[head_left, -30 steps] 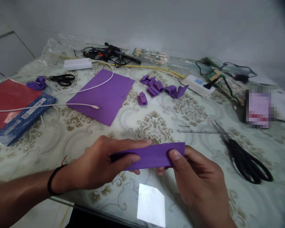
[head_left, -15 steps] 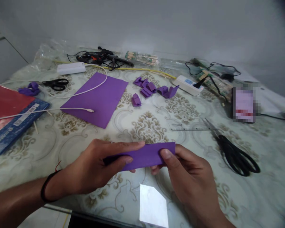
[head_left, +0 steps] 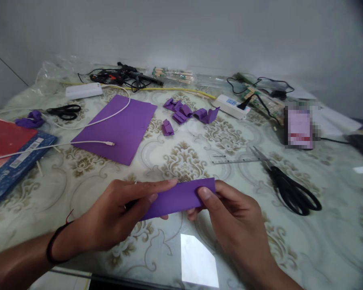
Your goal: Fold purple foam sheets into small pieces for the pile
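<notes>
Between my hands, above the near part of the table, is a folded strip of purple paper (head_left: 177,198). My left hand (head_left: 121,213) grips its left end, thumb on the near face and index finger along the top edge. My right hand (head_left: 232,219) pinches the right end, with the thumb in front and the fingers behind. Beyond them lie several small folded purple paper pieces (head_left: 181,114). Flat sheets of purple paper (head_left: 116,131) rest to the left of those. Black-handled scissors (head_left: 292,189) lie to the right of my right hand, their blades over a clear ruler (head_left: 237,161).
A white cable (head_left: 87,142) crosses the purple sheets. At left are a red and blue packet (head_left: 18,157), crumpled purple paper (head_left: 30,119) and another pair of scissors (head_left: 65,111). Behind stand a power strip (head_left: 232,106), a white box (head_left: 84,91) and a phone (head_left: 299,127).
My left thumb has slid up toward the strip's top edge, closer to the index finger. The right hand keeps its pinch. The whole view has shifted slightly.
</notes>
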A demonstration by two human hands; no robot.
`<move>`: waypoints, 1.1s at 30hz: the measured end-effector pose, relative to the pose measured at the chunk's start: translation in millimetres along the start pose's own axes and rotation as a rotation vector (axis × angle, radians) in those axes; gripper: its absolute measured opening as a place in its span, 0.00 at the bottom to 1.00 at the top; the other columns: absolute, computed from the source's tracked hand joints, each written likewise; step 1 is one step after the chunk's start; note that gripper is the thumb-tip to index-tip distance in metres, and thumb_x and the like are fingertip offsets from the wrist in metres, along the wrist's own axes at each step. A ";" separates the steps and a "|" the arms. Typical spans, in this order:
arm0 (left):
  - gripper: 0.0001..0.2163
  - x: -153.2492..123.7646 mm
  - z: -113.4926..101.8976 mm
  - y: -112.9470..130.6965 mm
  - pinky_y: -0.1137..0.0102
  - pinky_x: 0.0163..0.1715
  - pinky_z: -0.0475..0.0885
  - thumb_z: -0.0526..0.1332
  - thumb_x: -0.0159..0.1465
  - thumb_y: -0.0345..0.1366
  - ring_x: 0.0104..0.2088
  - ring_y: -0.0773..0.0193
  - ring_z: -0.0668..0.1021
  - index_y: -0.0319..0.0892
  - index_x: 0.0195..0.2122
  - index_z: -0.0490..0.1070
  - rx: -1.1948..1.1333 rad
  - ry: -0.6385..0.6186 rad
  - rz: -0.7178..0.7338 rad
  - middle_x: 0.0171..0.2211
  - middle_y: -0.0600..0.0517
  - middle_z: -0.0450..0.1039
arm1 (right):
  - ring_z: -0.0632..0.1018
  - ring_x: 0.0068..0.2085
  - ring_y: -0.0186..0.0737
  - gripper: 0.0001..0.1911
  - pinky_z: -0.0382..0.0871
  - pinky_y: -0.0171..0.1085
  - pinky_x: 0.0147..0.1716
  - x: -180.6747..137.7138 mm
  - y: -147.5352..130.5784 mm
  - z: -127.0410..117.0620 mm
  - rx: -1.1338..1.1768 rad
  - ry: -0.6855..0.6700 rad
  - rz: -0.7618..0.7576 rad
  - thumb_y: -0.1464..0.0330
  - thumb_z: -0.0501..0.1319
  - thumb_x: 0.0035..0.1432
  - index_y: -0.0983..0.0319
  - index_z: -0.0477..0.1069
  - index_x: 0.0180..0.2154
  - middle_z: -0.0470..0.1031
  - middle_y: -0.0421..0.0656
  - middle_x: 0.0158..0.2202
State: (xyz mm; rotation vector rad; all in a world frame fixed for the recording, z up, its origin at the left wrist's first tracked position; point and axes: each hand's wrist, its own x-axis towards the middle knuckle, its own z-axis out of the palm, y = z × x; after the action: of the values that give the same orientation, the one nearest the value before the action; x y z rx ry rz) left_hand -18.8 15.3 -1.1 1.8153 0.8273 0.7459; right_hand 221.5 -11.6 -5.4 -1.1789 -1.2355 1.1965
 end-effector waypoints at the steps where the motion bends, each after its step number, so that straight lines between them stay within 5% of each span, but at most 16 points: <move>1: 0.22 -0.3 -0.3 -0.2 0.74 0.35 0.80 0.58 0.76 0.31 0.37 0.63 0.87 0.58 0.68 0.69 0.017 0.002 0.005 0.45 0.53 0.88 | 0.83 0.24 0.32 0.13 0.80 0.27 0.28 0.0 0.1 -0.3 0.008 0.000 0.000 0.68 0.64 0.70 0.58 0.81 0.31 0.82 0.37 0.23; 6: 0.23 -1.1 -1.2 2.6 0.74 0.40 0.80 0.60 0.74 0.30 0.46 0.61 0.87 0.61 0.66 0.72 0.110 0.031 0.010 0.58 0.53 0.82 | 0.83 0.25 0.33 0.14 0.80 0.27 0.30 0.5 1.7 0.0 0.021 0.000 0.012 0.68 0.64 0.70 0.58 0.81 0.30 0.82 0.37 0.23; 13: 0.22 -1.2 -1.6 6.0 0.75 0.27 0.75 0.59 0.75 0.32 0.28 0.67 0.84 0.59 0.68 0.70 0.188 0.032 -0.006 0.51 0.51 0.86 | 0.83 0.26 0.33 0.14 0.79 0.27 0.30 0.5 2.0 -0.3 0.062 -0.022 0.026 0.64 0.65 0.70 0.59 0.81 0.31 0.83 0.39 0.24; 19: 0.18 -1.1 0.2 2.1 0.72 0.37 0.80 0.60 0.74 0.34 0.43 0.58 0.87 0.55 0.63 0.76 0.254 0.179 -0.018 0.55 0.50 0.84 | 0.81 0.26 0.32 0.16 0.78 0.28 0.31 2.9 7.9 -2.3 0.103 -0.032 0.098 0.59 0.66 0.70 0.59 0.82 0.32 0.82 0.39 0.24; 25: 0.17 0.8 0.8 3.5 0.70 0.35 0.81 0.60 0.74 0.36 0.37 0.60 0.87 0.52 0.63 0.77 0.246 0.188 -0.064 0.50 0.51 0.86 | 0.80 0.24 0.32 0.15 0.76 0.28 0.29 5.8 8.0 -1.5 0.058 -0.014 0.087 0.62 0.66 0.69 0.59 0.82 0.30 0.80 0.39 0.21; 33: 0.16 5.0 0.2 5.8 0.70 0.40 0.82 0.61 0.74 0.38 0.44 0.58 0.88 0.53 0.61 0.78 0.253 0.179 -0.104 0.51 0.52 0.86 | 0.80 0.23 0.33 0.15 0.76 0.29 0.28 3.8 6.3 -2.3 -0.030 0.003 0.065 0.64 0.65 0.69 0.59 0.83 0.30 0.80 0.38 0.20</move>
State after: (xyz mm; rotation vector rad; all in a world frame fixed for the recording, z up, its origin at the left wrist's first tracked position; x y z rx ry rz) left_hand -14.6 17.5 4.9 1.9293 1.1693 0.7720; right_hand 223.7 -7.6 -11.6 -1.2509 -1.2248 1.2268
